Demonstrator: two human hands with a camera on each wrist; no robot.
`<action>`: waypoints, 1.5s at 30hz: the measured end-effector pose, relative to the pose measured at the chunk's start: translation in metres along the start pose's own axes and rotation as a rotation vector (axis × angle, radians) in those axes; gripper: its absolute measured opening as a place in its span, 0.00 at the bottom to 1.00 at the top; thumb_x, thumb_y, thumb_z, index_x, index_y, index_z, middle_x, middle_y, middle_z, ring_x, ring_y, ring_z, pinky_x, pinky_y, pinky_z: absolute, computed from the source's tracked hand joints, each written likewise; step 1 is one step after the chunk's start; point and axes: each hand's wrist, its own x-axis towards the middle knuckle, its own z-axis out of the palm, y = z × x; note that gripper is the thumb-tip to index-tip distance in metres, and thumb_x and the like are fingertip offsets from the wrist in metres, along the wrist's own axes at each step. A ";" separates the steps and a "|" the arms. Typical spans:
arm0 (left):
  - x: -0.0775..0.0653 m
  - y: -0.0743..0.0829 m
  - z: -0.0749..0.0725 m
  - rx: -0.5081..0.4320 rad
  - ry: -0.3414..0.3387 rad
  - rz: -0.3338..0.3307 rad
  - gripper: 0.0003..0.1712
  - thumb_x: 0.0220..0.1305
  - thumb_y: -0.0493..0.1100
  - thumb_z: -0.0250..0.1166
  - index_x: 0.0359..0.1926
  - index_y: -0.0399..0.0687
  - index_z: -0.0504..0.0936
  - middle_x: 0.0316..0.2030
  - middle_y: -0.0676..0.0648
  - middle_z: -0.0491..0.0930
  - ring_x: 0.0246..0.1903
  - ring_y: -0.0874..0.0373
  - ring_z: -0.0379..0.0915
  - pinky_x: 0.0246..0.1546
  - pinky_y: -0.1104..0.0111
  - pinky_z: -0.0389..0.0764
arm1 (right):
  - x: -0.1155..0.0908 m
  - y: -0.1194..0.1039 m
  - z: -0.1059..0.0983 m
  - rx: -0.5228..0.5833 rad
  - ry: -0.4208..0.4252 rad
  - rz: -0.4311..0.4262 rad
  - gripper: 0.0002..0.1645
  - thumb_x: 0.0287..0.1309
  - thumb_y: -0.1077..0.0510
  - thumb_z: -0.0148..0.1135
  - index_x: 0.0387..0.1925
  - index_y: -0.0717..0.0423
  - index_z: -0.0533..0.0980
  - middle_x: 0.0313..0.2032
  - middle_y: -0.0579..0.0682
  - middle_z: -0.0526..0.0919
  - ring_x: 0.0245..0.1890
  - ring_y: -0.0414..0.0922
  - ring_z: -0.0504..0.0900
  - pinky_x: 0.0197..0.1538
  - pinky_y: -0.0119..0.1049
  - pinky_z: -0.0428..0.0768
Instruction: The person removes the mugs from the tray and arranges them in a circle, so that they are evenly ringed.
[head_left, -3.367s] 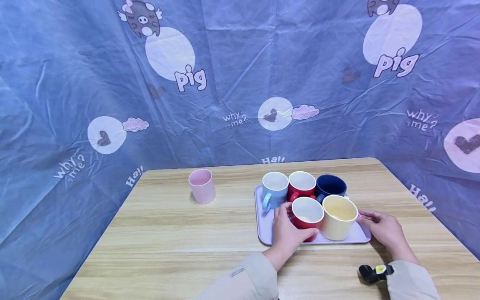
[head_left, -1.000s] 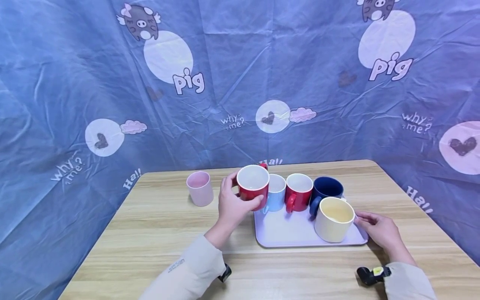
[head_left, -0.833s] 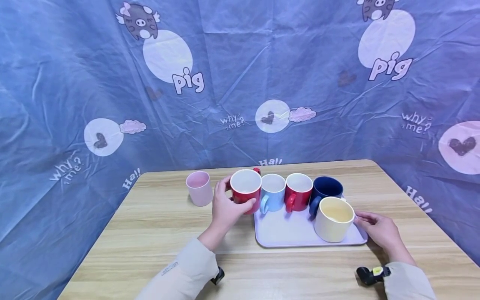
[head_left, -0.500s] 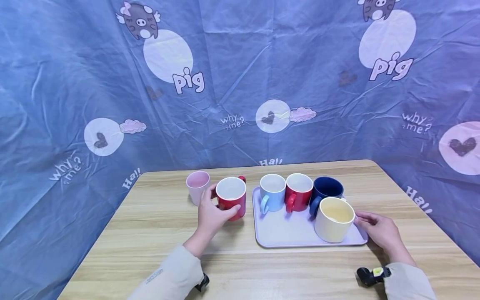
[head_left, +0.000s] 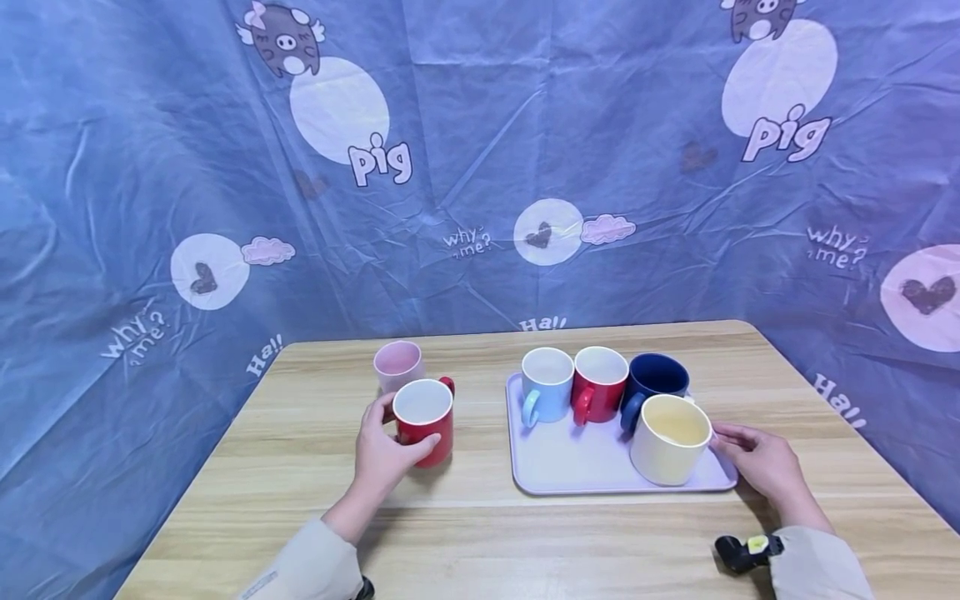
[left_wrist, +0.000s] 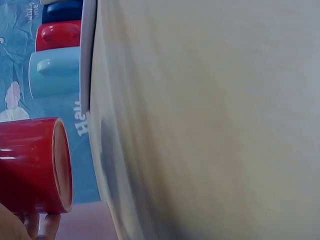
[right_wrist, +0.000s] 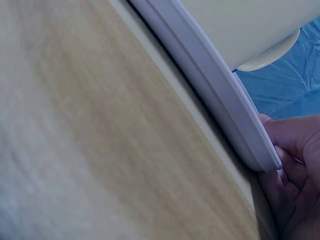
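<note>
My left hand (head_left: 382, 450) grips a red mug (head_left: 443, 429) with a white inside, thumb on the near side and handle pointing away. In the left wrist view the mug's base shows, raised off the table. A pink cup (head_left: 397, 360) stands just behind it, partly hidden. At the right end of a lilac tray (head_left: 570, 458), my right hand (head_left: 768, 471) pinches the rim; the right wrist view shows the thumb above the tray edge (right_wrist: 215, 95) and fingers below. Beside that hand, a cream mug (head_left: 666, 454) stands on the tray.
Along the tray's back stand a light blue mug (head_left: 551, 400), another red mug (head_left: 606, 400) and a navy mug (head_left: 660, 375). The wooden table (head_left: 480, 542) ends against a blue printed cloth (head_left: 450, 167).
My left hand has lifted the red mug from the tray's front and carried it left, over the table, to before the pink cup. The right hand has stayed at the tray's edge.
</note>
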 end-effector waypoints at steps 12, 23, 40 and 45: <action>-0.006 -0.020 -0.034 0.044 0.041 -0.060 0.44 0.38 0.38 0.79 0.58 0.37 0.68 0.50 0.42 0.72 0.49 0.51 0.68 0.40 0.71 0.78 | 0.000 0.000 -0.001 -0.004 -0.015 0.009 0.27 0.62 0.48 0.60 0.49 0.68 0.77 0.42 0.66 0.82 0.40 0.53 0.78 0.40 0.43 0.70; 0.000 -0.029 -0.061 0.087 0.106 -0.132 0.43 0.42 0.38 0.78 0.59 0.35 0.67 0.51 0.39 0.71 0.50 0.47 0.67 0.38 0.83 0.72 | 0.000 -0.001 -0.001 0.007 -0.006 0.003 0.27 0.62 0.47 0.61 0.49 0.68 0.78 0.41 0.64 0.83 0.36 0.42 0.76 0.38 0.37 0.69; 0.027 -0.044 -0.072 0.081 0.256 -0.232 0.44 0.46 0.43 0.76 0.61 0.33 0.63 0.56 0.34 0.66 0.55 0.39 0.64 0.56 0.49 0.67 | -0.001 -0.004 -0.003 0.010 -0.015 0.007 0.27 0.62 0.48 0.61 0.50 0.68 0.77 0.41 0.64 0.83 0.36 0.40 0.76 0.39 0.39 0.69; 0.037 -0.047 -0.070 0.072 0.305 -0.254 0.44 0.46 0.43 0.76 0.61 0.33 0.64 0.56 0.34 0.66 0.56 0.39 0.64 0.57 0.49 0.67 | 0.000 -0.003 -0.003 0.004 -0.014 0.008 0.27 0.62 0.48 0.60 0.50 0.68 0.77 0.41 0.65 0.83 0.37 0.42 0.77 0.39 0.39 0.69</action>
